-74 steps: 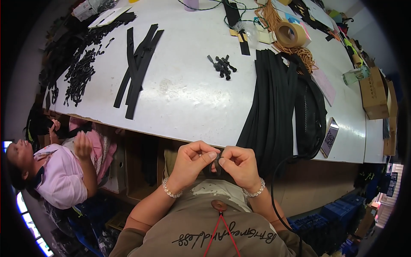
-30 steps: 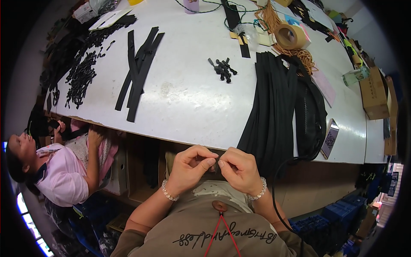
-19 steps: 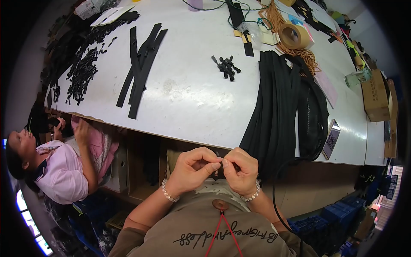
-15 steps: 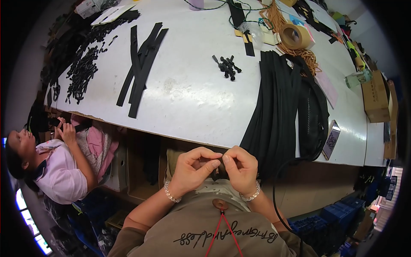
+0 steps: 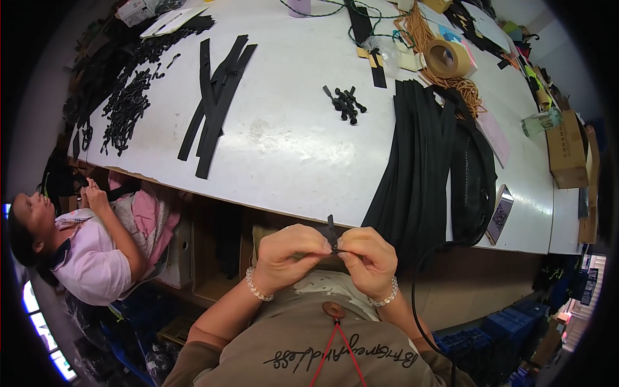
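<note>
Just off the table's front edge, my left hand [image 5: 289,257] and my right hand [image 5: 369,259] meet in a pinch. Both grip a small black strip [image 5: 331,226], whose flat end sticks up between the fingertips; the rest is mostly hidden by the fingers. Ahead on the white table [image 5: 284,122] lies a little heap of short black pieces with knobbed ends [image 5: 345,103]. To its right, a thick bundle of long black bands [image 5: 412,148] hangs over the front edge. A few more black bands [image 5: 216,103] lie crossed on the left.
Many small black pieces [image 5: 126,113] spread over the far left. On the right lie a black bag [image 5: 474,174], a phone [image 5: 500,216], a tape roll [image 5: 446,59], orange cord [image 5: 422,29] and a cardboard box [image 5: 567,151]. A co-worker [image 5: 90,251] sits at the left.
The black strip now shows upright between my fingertips, where it was hidden before. My hands have shifted slightly apart and turned. The co-worker's hands have moved a little.
</note>
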{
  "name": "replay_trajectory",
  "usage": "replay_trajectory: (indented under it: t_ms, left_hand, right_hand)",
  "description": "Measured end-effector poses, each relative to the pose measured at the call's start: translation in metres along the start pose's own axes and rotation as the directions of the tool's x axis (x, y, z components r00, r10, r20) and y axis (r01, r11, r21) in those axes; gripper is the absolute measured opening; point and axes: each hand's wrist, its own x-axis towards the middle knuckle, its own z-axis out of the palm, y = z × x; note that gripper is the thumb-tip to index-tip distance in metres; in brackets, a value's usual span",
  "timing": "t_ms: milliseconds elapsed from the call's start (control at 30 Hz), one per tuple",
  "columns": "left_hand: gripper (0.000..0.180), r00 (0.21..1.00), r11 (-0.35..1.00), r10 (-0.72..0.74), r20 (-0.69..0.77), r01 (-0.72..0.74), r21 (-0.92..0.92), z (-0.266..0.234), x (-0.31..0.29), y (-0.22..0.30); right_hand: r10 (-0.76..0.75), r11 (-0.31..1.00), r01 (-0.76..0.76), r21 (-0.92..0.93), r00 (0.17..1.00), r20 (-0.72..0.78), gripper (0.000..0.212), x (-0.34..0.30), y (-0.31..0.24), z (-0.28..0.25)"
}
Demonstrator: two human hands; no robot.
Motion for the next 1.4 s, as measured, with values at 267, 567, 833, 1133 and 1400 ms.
replay_trajectory:
  t_ms: [267,567,833,1133,1400]
  left_hand:
    - [0.021,0.981,0.973,-0.187,-0.047,0.178,-0.147,0.005,-0.008,-0.007]
    - [0.021,0.858,0.778,-0.504,0.096,0.499,-0.382,0.006,-0.002,-0.009]
    - [0.02,0.787,0.606,-0.599,0.149,0.567,-0.558,0.011,-0.007,-0.013]
    - [0.019,0.738,0.454,-0.654,0.168,0.559,-0.694,0.019,-0.01,-0.014]
    - [0.021,0.673,0.342,-0.713,0.197,0.579,-0.74,0.019,-0.008,-0.011]
  right_hand:
    - [0.069,0.998,-0.069,0.007,0.997,0.035,0.013,0.001,0.004,0.002]
    - [0.443,0.858,-0.477,0.19,0.875,0.195,0.005,-0.001,0.009,0.002]
    - [0.461,0.828,-0.5,0.253,0.865,0.197,0.01,-0.003,0.011,0.005]
    - [0.442,0.846,-0.472,0.247,0.881,0.17,0.014,0.002,0.009,0.006]
    - [0.446,0.87,-0.461,0.175,0.887,0.123,0.018,-0.002,0.016,0.005]
